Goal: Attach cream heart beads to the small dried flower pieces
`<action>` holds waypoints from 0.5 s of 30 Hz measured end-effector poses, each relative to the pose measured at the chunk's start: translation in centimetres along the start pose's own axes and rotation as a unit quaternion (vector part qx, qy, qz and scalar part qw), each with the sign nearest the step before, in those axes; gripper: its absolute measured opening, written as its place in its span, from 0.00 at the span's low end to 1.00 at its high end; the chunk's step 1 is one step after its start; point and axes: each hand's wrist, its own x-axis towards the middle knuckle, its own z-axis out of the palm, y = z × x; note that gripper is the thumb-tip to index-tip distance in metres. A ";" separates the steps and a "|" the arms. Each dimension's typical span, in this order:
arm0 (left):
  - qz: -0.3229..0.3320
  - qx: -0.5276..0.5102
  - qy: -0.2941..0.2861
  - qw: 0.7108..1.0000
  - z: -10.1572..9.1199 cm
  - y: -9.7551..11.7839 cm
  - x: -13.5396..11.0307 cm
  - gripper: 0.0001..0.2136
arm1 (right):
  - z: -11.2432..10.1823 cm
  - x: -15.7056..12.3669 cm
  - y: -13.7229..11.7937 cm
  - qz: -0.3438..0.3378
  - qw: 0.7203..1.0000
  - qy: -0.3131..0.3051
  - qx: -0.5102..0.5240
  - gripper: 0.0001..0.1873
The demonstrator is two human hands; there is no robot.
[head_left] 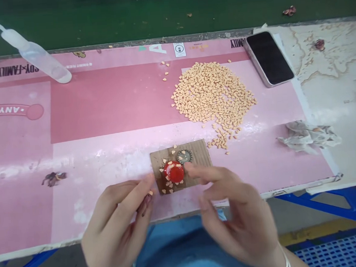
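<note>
A piece of brown cardboard (200, 153) lies near the table's front edge. On it sit a glossy red cap-like piece (176, 173) and a grey crimped bottle cap (184, 156), with several small tan pieces scattered on and around them. My left hand (123, 218), just left of the cardboard, pinches one small tan piece (151, 192) between thumb and fingers; the thumb has dark stains. Over the cardboard's right side, my right hand (234, 202) has its index finger stretched toward the two caps, thumb apart, with nothing visible in it.
A large pile of small tan pieces (213, 92) spreads behind the cardboard. A phone (270, 58) lies at the back right, crumpled tissue (310, 135) at the right. A translucent squeeze bottle (35, 54) lies back left. Dark scraps (53, 179) stick to the pink table cover.
</note>
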 end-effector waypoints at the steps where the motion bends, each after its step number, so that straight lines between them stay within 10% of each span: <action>1: -0.007 -0.013 -0.003 1.000 0.0 -0.3 0.1 0.36 | -0.4 -0.3 0.5 0.015 1.000 0.021 0.012 0.17; 15: -0.066 -0.019 -0.008 0.998 -1.2 -3.2 2.9 0.09 | -4.1 -2.8 4.9 0.080 0.986 0.146 -0.006 0.18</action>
